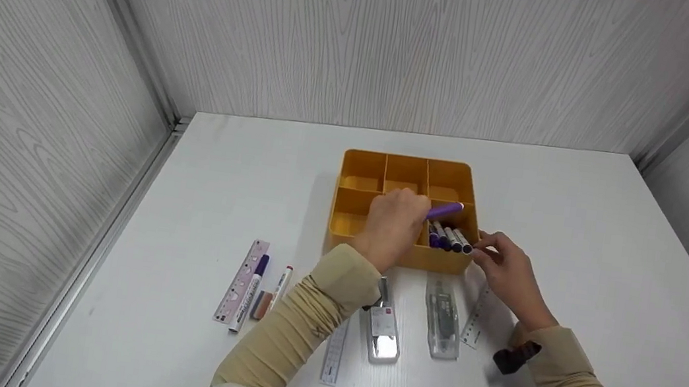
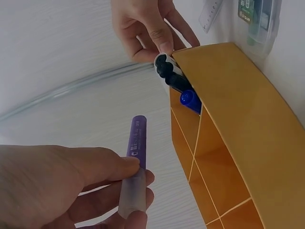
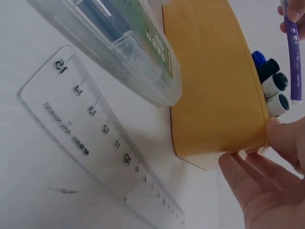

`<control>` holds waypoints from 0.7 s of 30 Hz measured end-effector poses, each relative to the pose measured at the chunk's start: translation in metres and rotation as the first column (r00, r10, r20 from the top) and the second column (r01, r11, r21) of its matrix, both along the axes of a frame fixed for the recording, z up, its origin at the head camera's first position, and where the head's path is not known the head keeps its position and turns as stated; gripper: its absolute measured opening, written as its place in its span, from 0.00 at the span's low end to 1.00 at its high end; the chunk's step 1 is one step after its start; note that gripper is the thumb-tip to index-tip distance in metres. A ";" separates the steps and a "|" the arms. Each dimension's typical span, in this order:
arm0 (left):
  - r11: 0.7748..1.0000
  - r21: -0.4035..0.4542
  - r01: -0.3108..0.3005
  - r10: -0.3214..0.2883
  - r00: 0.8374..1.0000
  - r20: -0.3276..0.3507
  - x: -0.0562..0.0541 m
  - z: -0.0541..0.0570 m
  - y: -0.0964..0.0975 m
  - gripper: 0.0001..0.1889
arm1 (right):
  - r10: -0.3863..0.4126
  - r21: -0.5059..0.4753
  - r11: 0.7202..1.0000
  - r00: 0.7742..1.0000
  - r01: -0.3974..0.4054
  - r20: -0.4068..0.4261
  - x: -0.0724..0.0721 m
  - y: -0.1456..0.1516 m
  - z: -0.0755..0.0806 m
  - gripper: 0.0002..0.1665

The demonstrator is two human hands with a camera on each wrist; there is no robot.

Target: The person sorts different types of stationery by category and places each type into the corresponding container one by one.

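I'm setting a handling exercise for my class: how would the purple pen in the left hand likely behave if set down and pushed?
The purple pen would probably roll, given its tube-like body. It seems stiff, jutting straight from the left hand. Being slim, it is likely light too.

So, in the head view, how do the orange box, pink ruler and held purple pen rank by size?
Largest to smallest:
1. orange box
2. pink ruler
3. purple pen, partly hidden by the left hand
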State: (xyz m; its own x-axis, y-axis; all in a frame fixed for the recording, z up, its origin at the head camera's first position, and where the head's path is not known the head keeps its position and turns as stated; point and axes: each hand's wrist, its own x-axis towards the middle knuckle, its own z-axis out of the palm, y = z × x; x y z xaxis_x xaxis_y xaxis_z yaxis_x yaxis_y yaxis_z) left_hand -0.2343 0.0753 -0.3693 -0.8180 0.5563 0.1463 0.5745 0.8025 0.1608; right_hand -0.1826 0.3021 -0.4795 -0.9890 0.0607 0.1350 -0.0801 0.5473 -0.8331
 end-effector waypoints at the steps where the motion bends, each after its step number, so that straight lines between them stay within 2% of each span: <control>1: 1.000 -0.010 0.000 0.000 1.000 -0.012 -0.001 0.000 0.003 0.06 | -0.001 -0.013 1.000 1.000 0.002 0.013 0.000 0.000 0.000 0.13; 6: 0.999 -0.035 -0.004 0.002 0.999 -0.032 -0.002 -0.002 0.015 0.07 | 0.017 -0.063 0.998 0.998 -0.013 0.064 -0.002 0.001 0.001 0.27; 9: 0.999 -0.051 -0.006 0.004 1.000 -0.027 -0.002 -0.003 0.021 0.06 | 0.040 -0.087 0.996 0.994 -0.031 0.101 -0.003 0.002 0.002 0.31; 17: 0.987 -0.158 -0.024 0.010 0.996 -0.085 -0.003 -0.010 0.046 0.07 | 0.038 -0.108 0.994 0.991 -0.024 0.129 -0.002 0.003 0.001 0.32; 21: 0.978 -0.208 -0.033 0.014 0.996 -0.090 -0.003 -0.012 0.060 0.11 | 0.023 -0.099 0.995 0.989 -0.009 0.148 -0.002 0.003 0.000 0.33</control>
